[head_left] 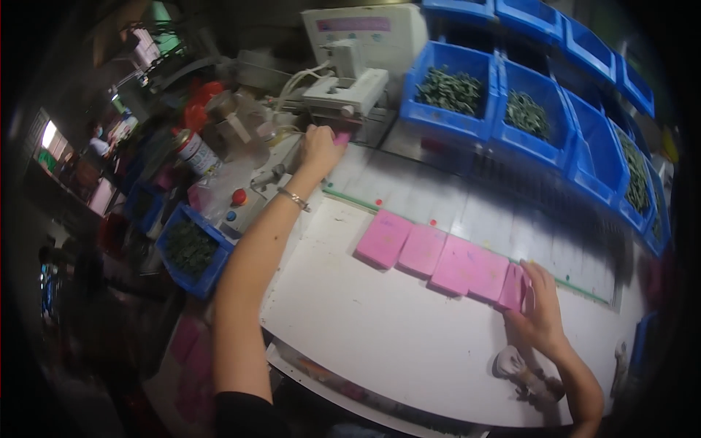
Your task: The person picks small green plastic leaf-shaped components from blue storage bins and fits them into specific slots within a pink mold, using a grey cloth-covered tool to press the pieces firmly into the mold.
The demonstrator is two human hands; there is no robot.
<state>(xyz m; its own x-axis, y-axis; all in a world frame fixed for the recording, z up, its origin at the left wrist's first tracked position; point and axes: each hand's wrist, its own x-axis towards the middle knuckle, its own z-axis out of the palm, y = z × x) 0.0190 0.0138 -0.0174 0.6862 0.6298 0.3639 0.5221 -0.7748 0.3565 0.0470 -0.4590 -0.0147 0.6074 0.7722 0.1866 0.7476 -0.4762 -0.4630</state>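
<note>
A row of flat pink blocks (pixel 422 250) lies on the white tabletop (pixel 328 277), along a green-edged pale strip. My right hand (pixel 540 310) curls around the pink block (pixel 513 287) at the row's right end, fingers on its far side and thumb on the near side. At the far left of the work area, my left hand (pixel 321 153) is closed on a small pink piece (pixel 341 138), under the head of a white bench machine (pixel 347 91). My fingers hide most of that piece. Below my right hand sits a whitish crumpled bundle (pixel 509 361).
Blue bins (pixel 453 91) with small dark green parts hang in rows at the back right. Another blue bin (pixel 191 248) stands left of my left arm. Close by are a red button (pixel 239 196), a blue button (pixel 231 216) and a spray can (pixel 195 151).
</note>
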